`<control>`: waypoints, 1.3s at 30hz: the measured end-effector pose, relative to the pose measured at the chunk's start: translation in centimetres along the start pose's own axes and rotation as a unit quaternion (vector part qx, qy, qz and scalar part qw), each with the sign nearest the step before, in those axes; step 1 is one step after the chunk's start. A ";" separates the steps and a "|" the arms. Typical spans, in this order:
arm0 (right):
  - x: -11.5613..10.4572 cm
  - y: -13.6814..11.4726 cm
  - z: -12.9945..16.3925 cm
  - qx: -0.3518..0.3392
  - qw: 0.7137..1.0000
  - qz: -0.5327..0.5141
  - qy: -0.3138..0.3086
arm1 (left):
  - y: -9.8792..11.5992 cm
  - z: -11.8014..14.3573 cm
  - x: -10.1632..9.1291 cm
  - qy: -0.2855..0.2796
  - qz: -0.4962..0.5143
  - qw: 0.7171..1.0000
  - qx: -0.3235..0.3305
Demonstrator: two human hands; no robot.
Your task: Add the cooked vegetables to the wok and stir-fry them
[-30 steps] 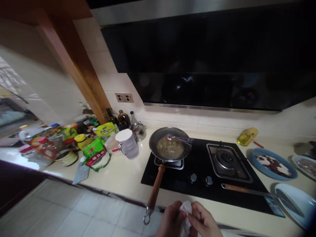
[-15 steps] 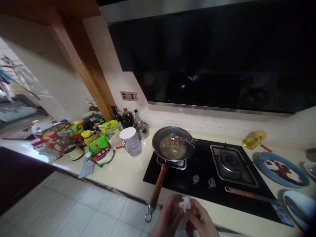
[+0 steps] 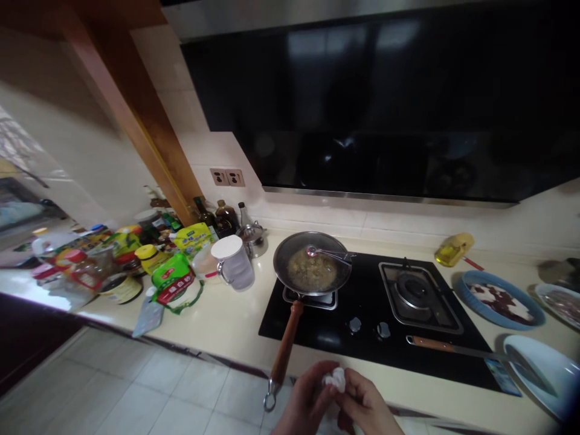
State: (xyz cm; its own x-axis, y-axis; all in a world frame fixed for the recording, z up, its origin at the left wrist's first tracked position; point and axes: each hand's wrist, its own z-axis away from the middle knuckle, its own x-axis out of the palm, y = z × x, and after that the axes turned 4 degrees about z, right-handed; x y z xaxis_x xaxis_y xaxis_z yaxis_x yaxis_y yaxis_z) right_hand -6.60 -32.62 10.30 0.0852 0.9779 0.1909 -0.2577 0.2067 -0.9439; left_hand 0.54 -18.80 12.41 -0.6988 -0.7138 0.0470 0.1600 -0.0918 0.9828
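Centrally, pan [image 3: 312,270] of brownish food.

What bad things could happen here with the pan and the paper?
1. The pan's long handle sticks out past the counter edge, near both hands; a bump might tip the food.
2. The left hand and right hand are busy with the white paper, so nobody stirs the pan; if the burner is lit, which I cannot tell, the food might scorch.
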 end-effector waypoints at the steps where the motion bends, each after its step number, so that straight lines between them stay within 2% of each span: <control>1: 0.0 0.1 0.1 -0.004 1.000 0.002 -0.002 | -0.2 0.0 0.0 0.000 0.003 1.000 0.000; 9: 0.3 0.0 0.7 0.001 1.000 -0.008 0.002 | -1.3 0.2 0.0 0.027 0.051 0.998 0.018; 17: 2.3 -2.1 1.7 0.012 1.000 -0.007 0.016 | -0.8 1.9 -0.1 0.126 0.079 0.988 0.048; 23: 4.5 -0.3 2.3 0.018 0.999 -0.035 0.010 | -0.7 4.2 -1.6 0.075 0.065 0.995 0.018; 30: 7.4 2.2 3.6 -0.008 0.993 -0.094 0.071 | -3.1 5.6 -3.7 0.078 -0.048 0.996 0.020; 33: 7.0 2.7 5.2 -0.012 0.988 -0.111 0.108 | -3.3 5.6 -3.4 0.045 -0.083 0.995 0.021; 36: 5.6 3.1 6.8 -0.008 0.983 -0.106 0.148 | -3.1 5.7 -2.1 0.028 -0.086 0.994 0.053; 39: 4.0 3.4 7.9 0.010 0.987 -0.086 0.133 | -3.3 6.0 -0.1 0.024 -0.059 0.998 0.026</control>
State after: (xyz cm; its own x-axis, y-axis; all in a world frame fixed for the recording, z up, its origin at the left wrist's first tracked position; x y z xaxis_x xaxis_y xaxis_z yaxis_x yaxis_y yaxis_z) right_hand -14.78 -27.78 9.95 0.3777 0.8863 0.2681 -0.2357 0.3720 -0.8978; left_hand -4.05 -14.28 10.25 -0.6764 -0.7324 -0.0778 0.0408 -0.1427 0.9889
